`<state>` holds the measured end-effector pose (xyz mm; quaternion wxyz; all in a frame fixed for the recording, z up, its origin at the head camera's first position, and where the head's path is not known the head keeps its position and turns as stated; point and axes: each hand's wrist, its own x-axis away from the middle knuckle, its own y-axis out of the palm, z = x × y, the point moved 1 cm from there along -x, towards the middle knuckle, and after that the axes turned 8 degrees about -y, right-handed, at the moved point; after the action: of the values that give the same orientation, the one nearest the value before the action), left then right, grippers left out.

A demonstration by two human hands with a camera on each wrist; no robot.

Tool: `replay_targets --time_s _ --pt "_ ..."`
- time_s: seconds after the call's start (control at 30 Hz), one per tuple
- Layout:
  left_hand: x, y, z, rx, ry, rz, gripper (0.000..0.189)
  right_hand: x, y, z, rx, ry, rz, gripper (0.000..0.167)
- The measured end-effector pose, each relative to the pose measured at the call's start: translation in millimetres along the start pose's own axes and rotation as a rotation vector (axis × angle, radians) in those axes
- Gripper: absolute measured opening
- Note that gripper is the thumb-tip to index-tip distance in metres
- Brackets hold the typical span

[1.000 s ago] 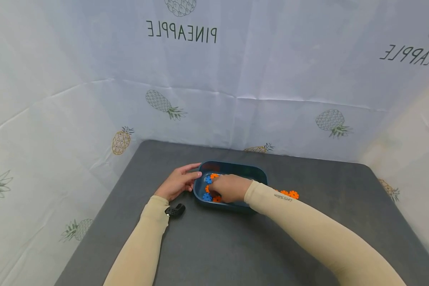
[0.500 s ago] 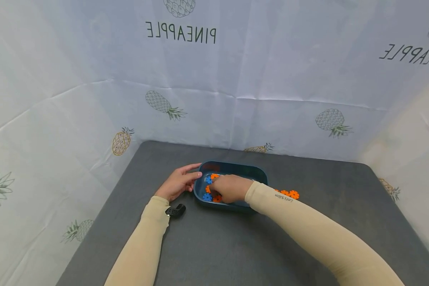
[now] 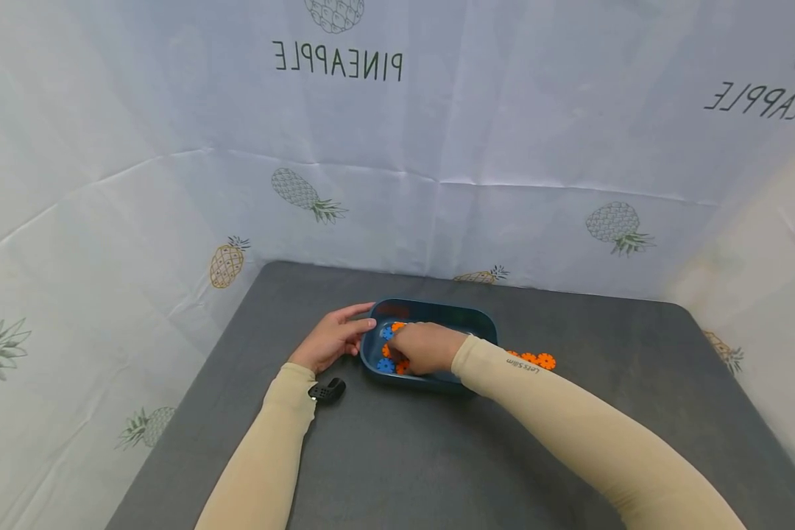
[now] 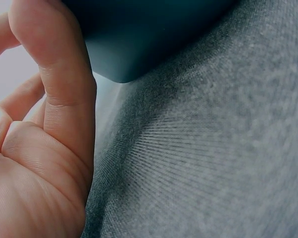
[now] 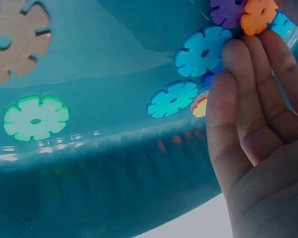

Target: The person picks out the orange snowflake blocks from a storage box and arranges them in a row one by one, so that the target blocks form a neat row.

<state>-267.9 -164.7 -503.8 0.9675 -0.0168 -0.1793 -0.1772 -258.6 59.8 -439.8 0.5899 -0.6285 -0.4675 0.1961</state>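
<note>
A dark teal tray on the table holds several slotted plastic discs, among them a blue disc and an orange disc. At its left end my left hand touches the rim with thumb and forefinger, the other fingers loosely bent outside the wall. My right hand reaches down inside the tray. In the right wrist view its fingers stretch nearly straight toward a purple disc and an orange disc. The thumb, partly out of that view, stands apart from the forefinger with a small blue disc between.
More orange discs lie on the grey table right of the tray, partly behind the right forearm. A green disc and a pale brown disc lie elsewhere in the tray. A pineapple-printed curtain stands behind the table.
</note>
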Motion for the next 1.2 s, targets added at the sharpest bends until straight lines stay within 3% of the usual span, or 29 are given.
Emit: replay_targets --time_s 0.43,0.7,0.97,1.2 --pt "-1.2 3.0 1.1 -0.002 0.008 -0.006 0.059 16.7 -19 7 -0.083 0.026 0.045 0.023" --pt "0.1 2.7 -0.5 -0.024 0.011 0.007 0.061 33.5 -33 8 -0.206 -0.002 0.105 0.029" --pt "-0.4 3.9 -0.5 -0.045 0.006 0.015 0.063 58.7 -34 20 -0.357 0.016 0.241 0.033" --pt "-1.0 6.0 -1.1 -0.045 0.0 0.026 0.067 92.3 -29 35 -0.503 0.069 0.382 0.031"
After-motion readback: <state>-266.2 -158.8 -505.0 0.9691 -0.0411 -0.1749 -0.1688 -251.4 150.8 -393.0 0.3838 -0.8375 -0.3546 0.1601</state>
